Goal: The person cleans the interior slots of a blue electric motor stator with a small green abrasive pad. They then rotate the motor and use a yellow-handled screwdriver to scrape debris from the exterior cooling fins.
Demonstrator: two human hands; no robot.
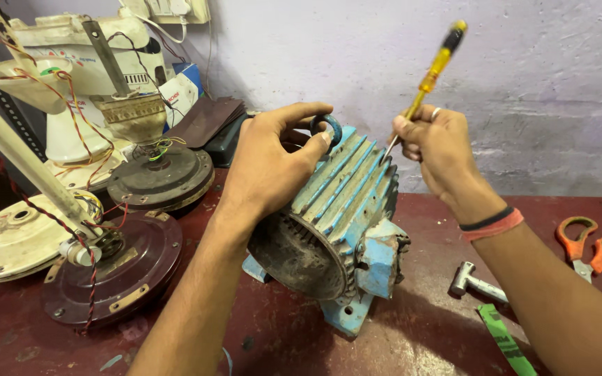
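Head view, largest first: dark red workbench (301, 348) carrying blue finned electric motor (339, 223) at centre, lying on its side. Left hand (273, 163) spread over motor top, fingers curled at blue lifting ring (329, 127). Right hand (437, 146) pinching yellow-handled screwdriver (430, 76), tip touching the fins. Ceiling fan motors (116, 268) at left; orange scissors (590, 251) and small hammer (475, 282) at right.

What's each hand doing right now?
Left hand: resting on the blue motor, fingers at its lifting ring.
Right hand: closed around a yellow screwdriver.
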